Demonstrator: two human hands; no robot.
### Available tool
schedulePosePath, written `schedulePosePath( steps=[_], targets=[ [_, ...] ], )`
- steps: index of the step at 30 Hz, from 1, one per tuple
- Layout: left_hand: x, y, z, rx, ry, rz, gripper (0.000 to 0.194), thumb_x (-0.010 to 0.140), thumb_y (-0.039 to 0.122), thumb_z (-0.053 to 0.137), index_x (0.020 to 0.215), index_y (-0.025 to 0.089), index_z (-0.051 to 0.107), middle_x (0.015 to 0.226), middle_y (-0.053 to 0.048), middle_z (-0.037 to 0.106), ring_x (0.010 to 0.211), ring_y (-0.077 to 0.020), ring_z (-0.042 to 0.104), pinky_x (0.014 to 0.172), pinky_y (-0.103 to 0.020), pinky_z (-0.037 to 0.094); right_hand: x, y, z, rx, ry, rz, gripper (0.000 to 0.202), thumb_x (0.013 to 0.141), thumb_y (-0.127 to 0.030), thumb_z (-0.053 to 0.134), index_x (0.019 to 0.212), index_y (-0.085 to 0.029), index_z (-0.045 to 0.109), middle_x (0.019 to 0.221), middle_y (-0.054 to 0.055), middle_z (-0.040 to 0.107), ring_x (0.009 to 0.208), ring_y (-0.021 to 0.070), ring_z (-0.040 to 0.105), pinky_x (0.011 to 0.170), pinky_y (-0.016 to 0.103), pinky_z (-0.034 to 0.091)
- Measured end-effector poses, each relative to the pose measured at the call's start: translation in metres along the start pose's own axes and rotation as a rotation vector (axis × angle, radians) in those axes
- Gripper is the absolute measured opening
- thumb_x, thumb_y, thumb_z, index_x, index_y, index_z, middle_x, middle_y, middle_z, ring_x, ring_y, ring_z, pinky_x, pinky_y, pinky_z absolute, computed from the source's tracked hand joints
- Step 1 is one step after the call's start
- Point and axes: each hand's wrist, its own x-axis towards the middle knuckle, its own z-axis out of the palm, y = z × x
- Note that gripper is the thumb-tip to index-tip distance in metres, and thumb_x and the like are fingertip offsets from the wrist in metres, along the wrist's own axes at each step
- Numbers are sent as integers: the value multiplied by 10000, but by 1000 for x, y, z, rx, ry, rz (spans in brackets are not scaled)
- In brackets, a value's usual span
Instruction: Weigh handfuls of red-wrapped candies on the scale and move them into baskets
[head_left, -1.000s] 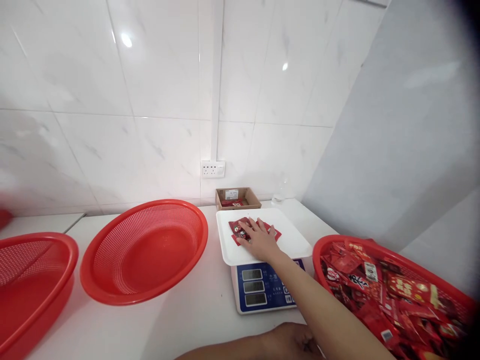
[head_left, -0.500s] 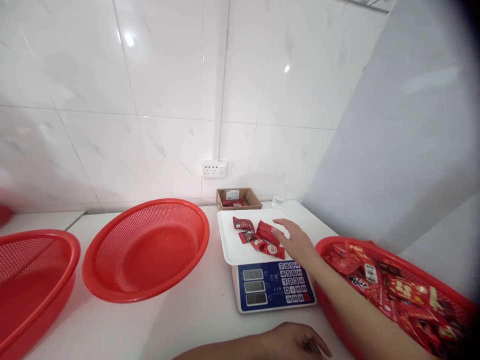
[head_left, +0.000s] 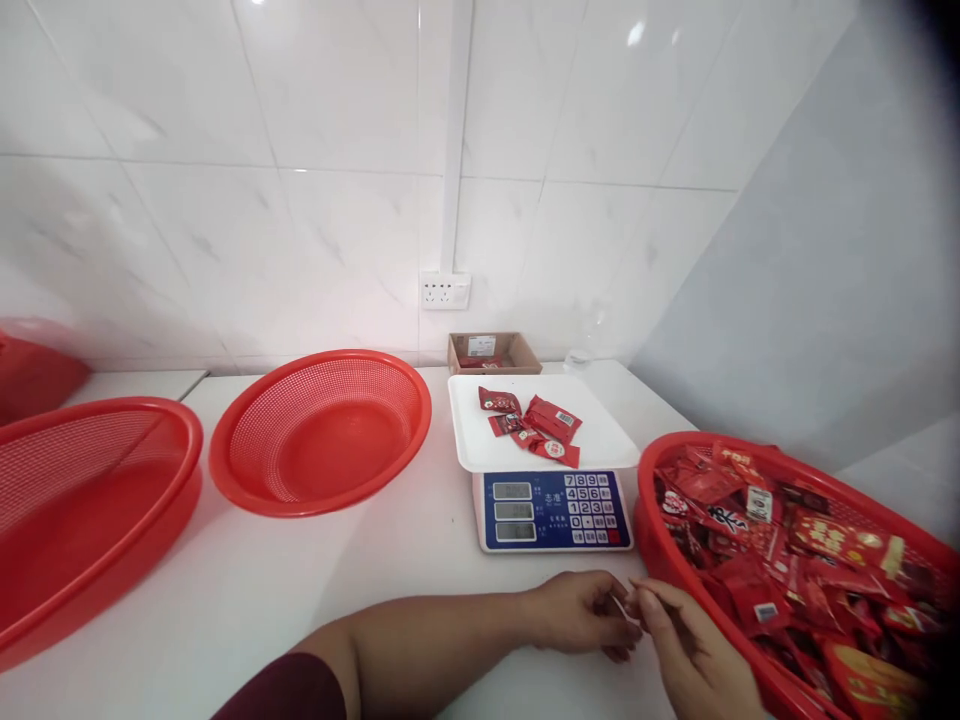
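Observation:
Several red snack packets point(head_left: 551, 420) lie on the white pan point(head_left: 480, 445) of a blue and white digital scale point(head_left: 555, 512). Below the scale, near the front of the table, my left hand point(head_left: 589, 612) has its fingers curled in. My right hand point(head_left: 690, 640) meets it fingertip to fingertip, thumb and index pinched together. Something thin and pale shows between the fingers, too small to name. A red basket point(head_left: 652, 480) full of red packets stands just right of my right hand.
Two red perforated baskets point(head_left: 322, 500) point(head_left: 127, 530) stand on the left of the white table point(head_left: 405, 580). Behind the scale are a small cardboard box point(head_left: 529, 355) and a clear plastic item point(head_left: 576, 358). A red bundle point(head_left: 37, 370) lies far left, and a socket is on the wall.
My right hand has left the scale pan and come down to my left hand. The packets stay on the pan. The view has tilted downward, showing more of the right basket.

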Motion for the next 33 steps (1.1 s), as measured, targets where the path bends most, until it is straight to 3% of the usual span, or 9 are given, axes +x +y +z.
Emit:
schedulePosePath(
  steps=[4,10,13,15,18,22,25,28,33],
  targets=[
    [-8,0,6,161,226,73,304,770,275,562,1031,155,462,643,43,503,536,-72,467,557,-220,408,-1,19,29,117,41,106,449,673,-628,459,761,-207,589,795,82,664,758,231,619,709,319,507],
    [-26,11,11,347,320,261,299,776,203,503,1073,164,484,608,57,448,525,-58,407,506,-167,328,7,38,26,195,-29,218,493,676,-596,469,920,-180,571,936,86,651,857,234,603,750,323,492],
    [-37,33,5,536,326,380,263,804,232,466,1050,156,519,708,10,527,605,-78,462,556,-177,375,4,40,28,221,-90,192,472,669,-576,488,923,-187,575,893,71,656,771,214,608,695,307,503],
    [-43,55,-5,761,343,492,267,807,240,461,1052,161,533,874,-40,582,758,-118,520,680,-217,423,0,40,31,231,-112,173,453,666,-568,496,907,-195,582,859,65,659,740,211,610,684,309,509],
    [-45,92,-29,1056,424,615,285,821,265,460,1082,175,527,1067,-76,558,1002,-175,490,886,-294,382,-4,39,36,229,-128,146,416,657,-555,514,870,-209,601,849,58,666,791,227,620,741,324,508],
    [-33,129,-66,1327,432,568,381,815,327,500,1157,160,491,1161,-102,513,1113,-212,424,962,-331,323,-3,43,37,235,-138,131,392,656,-542,533,862,-221,622,872,50,675,843,232,622,779,319,502],
    [-21,138,-83,1463,343,464,534,798,423,521,1240,141,422,1229,-121,476,1173,-244,382,982,-356,294,-1,51,39,266,-143,131,420,646,-559,541,870,-213,624,878,55,677,843,232,624,768,308,505],
    [-14,134,-84,1550,327,424,565,781,466,531,1231,140,430,1201,-127,501,1142,-261,416,980,-395,276,-1,58,45,281,-125,134,455,641,-593,523,862,-206,617,847,58,671,802,229,627,745,308,508],
    [-12,126,-72,1614,450,471,296,830,338,484,1046,150,557,1030,-95,586,1003,-213,501,936,-347,304,-4,62,54,280,-46,121,464,659,-627,474,843,-220,600,771,42,654,744,220,626,708,299,509]
  ],
)
